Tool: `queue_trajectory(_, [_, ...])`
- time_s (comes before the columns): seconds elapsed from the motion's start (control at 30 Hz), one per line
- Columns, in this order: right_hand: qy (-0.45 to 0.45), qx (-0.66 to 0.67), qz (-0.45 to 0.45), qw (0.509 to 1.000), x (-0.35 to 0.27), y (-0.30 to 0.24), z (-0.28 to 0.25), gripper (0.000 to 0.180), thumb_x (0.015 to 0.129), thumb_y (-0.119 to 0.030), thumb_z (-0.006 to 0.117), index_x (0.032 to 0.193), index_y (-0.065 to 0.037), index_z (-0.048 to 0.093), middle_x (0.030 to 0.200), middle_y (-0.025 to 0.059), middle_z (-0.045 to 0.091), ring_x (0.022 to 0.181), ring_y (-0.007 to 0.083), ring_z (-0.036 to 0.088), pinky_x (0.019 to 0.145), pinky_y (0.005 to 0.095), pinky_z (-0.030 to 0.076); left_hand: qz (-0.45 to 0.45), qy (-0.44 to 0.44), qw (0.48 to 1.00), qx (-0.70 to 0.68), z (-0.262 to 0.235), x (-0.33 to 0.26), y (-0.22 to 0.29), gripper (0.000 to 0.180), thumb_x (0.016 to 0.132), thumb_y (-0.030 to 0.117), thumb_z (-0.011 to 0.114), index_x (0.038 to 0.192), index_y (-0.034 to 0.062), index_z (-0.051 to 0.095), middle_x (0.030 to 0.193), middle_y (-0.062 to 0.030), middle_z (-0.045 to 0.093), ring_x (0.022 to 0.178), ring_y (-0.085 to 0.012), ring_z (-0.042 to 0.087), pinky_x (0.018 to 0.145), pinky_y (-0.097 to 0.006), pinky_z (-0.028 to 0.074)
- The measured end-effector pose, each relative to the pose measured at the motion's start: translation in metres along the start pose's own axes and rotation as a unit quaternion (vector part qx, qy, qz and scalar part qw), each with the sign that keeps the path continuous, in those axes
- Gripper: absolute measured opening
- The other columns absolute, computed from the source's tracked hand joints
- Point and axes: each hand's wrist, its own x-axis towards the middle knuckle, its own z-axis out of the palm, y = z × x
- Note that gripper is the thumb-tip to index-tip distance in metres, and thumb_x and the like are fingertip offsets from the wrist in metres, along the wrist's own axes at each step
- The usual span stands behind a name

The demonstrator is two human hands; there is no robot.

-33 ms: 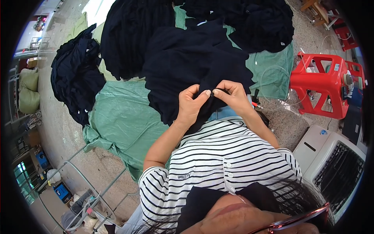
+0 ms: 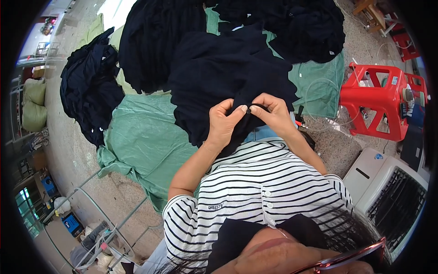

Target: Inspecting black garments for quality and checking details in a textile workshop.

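A green tarp (image 2: 137, 141) covers the floor under 3 heaps of dark clothing (image 2: 155, 41), with a red plastic stool (image 2: 378, 102) off to the right. On the lap lies a navy garment (image 2: 219, 73); the left hand (image 2: 223, 123) and right hand (image 2: 273, 114) both pinch its near edge, fingertips almost touching.

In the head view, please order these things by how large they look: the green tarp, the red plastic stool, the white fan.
1. green tarp, clearly largest.
2. and 3. red plastic stool and white fan look alike; the fan lies nearer the camera, so unsure.
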Motion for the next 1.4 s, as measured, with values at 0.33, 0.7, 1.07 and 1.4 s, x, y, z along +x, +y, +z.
queue_trajectory(0.33, [0.233, -0.748, 0.316, 0.536, -0.072, -0.140, -0.028, 0.019, 0.075, -0.025, 0.067, 0.078, -0.006, 0.071, 0.079, 0.0120, 0.071, 0.072, 0.0279, 0.070, 0.063, 0.0400, 0.052, 0.360, -0.188, 0.730, 0.550, 0.000, -0.025, 0.088, 0.106, 0.063, 0.053, 0.085, 0.148, 0.0077, 0.041, 0.146, -0.0182, 0.048, 0.142, -0.0361, 0.039, 0.118, -0.058, 0.021])
queue_trajectory(0.7, [0.013, -0.111, -0.258, 0.960, 0.023, -0.133, -0.052, 0.034, 0.093, 0.001, 0.061, 0.127, 0.003, 0.059, 0.108, 0.0120, 0.067, 0.082, 0.0147, 0.065, 0.078, 0.0266, 0.053, 0.281, 0.203, 0.481, 0.805, -0.148, -0.028, 0.280, 0.047, 0.077, -0.003, 0.058, 0.120, 0.0137, 0.069, 0.108, -0.0156, 0.068, 0.106, -0.0335, 0.063, 0.092, -0.040, 0.050])
queue_trajectory(1.07, [0.170, -0.412, -0.225, 0.867, 0.063, -0.048, -0.064, 0.018, 0.090, 0.000, 0.065, 0.107, -0.004, 0.068, 0.094, 0.0080, 0.067, 0.075, 0.0187, 0.066, 0.069, 0.0284, 0.051, 0.358, 0.314, 0.578, 0.663, -0.221, 0.050, 0.325, 0.036, 0.089, 0.033, 0.075, 0.109, 0.0035, 0.073, 0.096, -0.0104, 0.075, 0.088, -0.0194, 0.071, 0.080, -0.032, 0.053])
queue_trajectory(1.4, [0.145, -0.423, -0.375, 0.812, 0.080, -0.040, -0.057, 0.018, 0.080, 0.005, 0.070, 0.094, -0.007, 0.071, 0.093, 0.0070, 0.067, 0.087, 0.0263, 0.064, 0.073, 0.0340, 0.052, 0.324, 0.101, 0.857, 0.389, -0.023, 0.032, 0.031, 0.005, 0.088, 0.006, 0.072, 0.089, 0.0008, 0.071, 0.079, -0.0108, 0.069, 0.064, -0.0197, 0.065, 0.060, -0.028, 0.050])
